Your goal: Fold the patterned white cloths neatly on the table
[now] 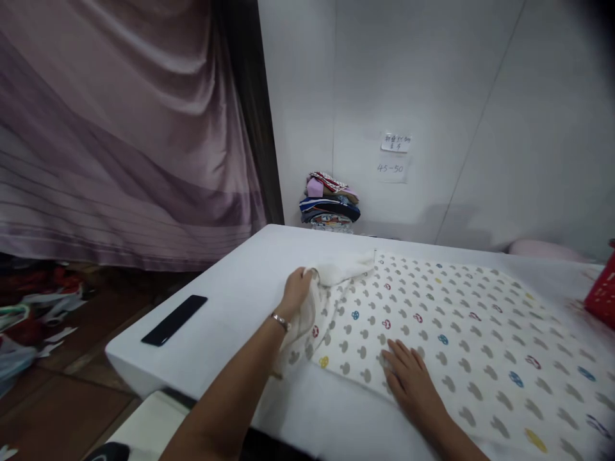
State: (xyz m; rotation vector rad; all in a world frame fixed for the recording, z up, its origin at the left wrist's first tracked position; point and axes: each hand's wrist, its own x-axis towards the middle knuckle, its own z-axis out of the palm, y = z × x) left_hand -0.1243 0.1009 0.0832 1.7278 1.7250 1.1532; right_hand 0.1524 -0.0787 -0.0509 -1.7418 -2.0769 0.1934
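Note:
A white cloth printed with grey, red, blue and yellow mushrooms lies spread over the right part of the white table. My left hand is closed on the cloth's left end, which is lifted and bunched so its plain underside shows. On that wrist is a silver bracelet. My right hand rests flat on the cloth near its front edge, fingers stretched out.
A black phone-like slab lies at the table's left. Folded fabrics are stacked against the back wall, under paper notes. A red basket stands at the far right. A pinkish curtain hangs left, above scraps on the floor.

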